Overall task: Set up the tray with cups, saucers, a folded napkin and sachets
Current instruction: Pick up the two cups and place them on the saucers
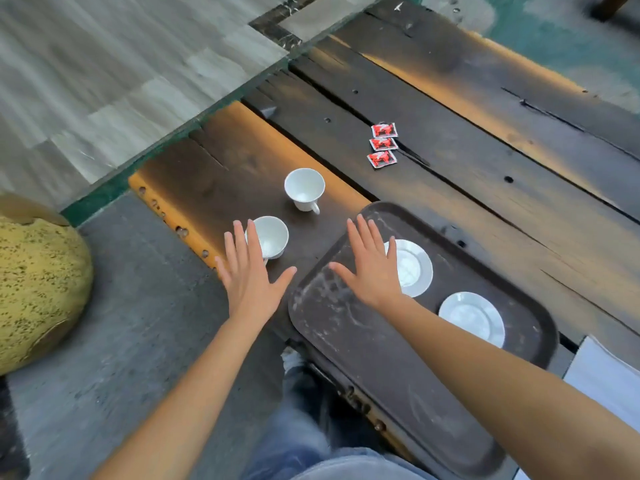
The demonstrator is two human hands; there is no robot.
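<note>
Already two saucers [471, 317] on the tray [363, 358]

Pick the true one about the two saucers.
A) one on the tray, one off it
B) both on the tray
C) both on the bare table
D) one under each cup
B: the far saucer and the near saucer both lie on the tray, with nothing on them.

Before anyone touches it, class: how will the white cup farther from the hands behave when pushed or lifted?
The far cup looks like glazed china: probably rigid, slippery, breakable if dropped. Its wide rim over a narrow foot suggests a high push may tip it. It appears empty, so likely light.
</note>
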